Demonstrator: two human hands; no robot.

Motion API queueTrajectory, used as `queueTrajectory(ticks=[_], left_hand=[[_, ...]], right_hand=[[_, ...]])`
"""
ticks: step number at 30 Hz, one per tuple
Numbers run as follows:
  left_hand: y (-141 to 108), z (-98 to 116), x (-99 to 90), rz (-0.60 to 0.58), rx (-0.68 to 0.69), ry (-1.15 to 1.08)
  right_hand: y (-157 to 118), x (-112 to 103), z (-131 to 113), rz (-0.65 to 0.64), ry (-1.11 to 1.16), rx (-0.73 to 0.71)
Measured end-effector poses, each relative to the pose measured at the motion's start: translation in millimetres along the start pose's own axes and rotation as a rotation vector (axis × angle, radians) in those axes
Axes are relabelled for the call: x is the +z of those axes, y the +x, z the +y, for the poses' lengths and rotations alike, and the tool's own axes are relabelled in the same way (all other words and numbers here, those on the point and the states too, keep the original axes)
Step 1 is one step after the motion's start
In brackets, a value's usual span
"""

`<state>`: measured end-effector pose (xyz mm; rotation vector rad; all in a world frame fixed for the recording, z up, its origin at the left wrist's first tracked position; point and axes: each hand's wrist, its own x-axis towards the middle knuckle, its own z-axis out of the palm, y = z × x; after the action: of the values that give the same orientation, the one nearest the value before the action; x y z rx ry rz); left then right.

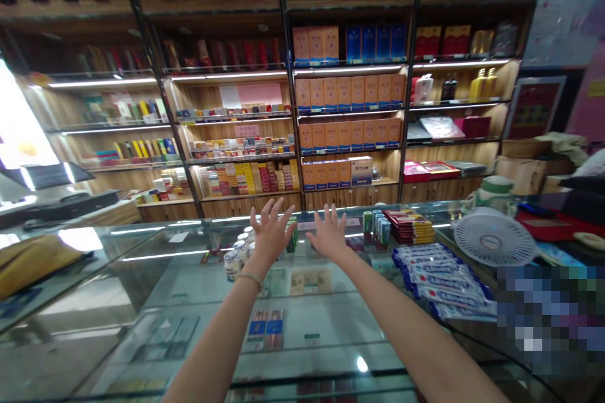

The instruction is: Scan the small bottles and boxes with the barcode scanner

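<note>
Both arms stretch forward over a glass display counter (pixel 189 289). My left hand (pixel 271 233) has its fingers spread and holds nothing; it is nearest to a cluster of small white-lidded jars (pixel 236 255) on its left. Green cylindrical containers (pixel 292 236) stand partly hidden just behind that hand's thumb. My right hand (pixel 329 234) is also spread, with nothing in it. To its right stand several small green and blue cans (pixel 379 227), beside a stack of red and gold packets (pixel 407 227). Whether either hand touches the glass cannot be made out.
Blue and white packets (pixel 442 280) lie in a pile at the right, near a white fan (pixel 494 236) and a green-and-white jug (pixel 494 192). A yellow cloth item (pixel 38 258) lies at the left. Lit wooden shelves behind hold orange boxes (pixel 350 93) and blue boxes (pixel 375 44).
</note>
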<state>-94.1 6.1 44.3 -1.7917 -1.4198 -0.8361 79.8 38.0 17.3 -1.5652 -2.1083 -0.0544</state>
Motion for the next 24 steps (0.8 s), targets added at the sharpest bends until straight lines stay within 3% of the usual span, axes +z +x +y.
queueTrajectory(ticks=[9, 17, 24], left_hand=[[23, 36, 11.6, 0.025, 0.013, -0.013], [43, 89, 36.7, 0.004, -0.013, -0.093], [57, 128, 59.9, -0.038, -0.008, -0.125]], right_hand=[[7, -24, 46, 0.018, -0.012, 0.028], [16, -45, 122, 0.039, -0.098, 0.106], [15, -51, 179, 0.034, -0.161, 0.185]])
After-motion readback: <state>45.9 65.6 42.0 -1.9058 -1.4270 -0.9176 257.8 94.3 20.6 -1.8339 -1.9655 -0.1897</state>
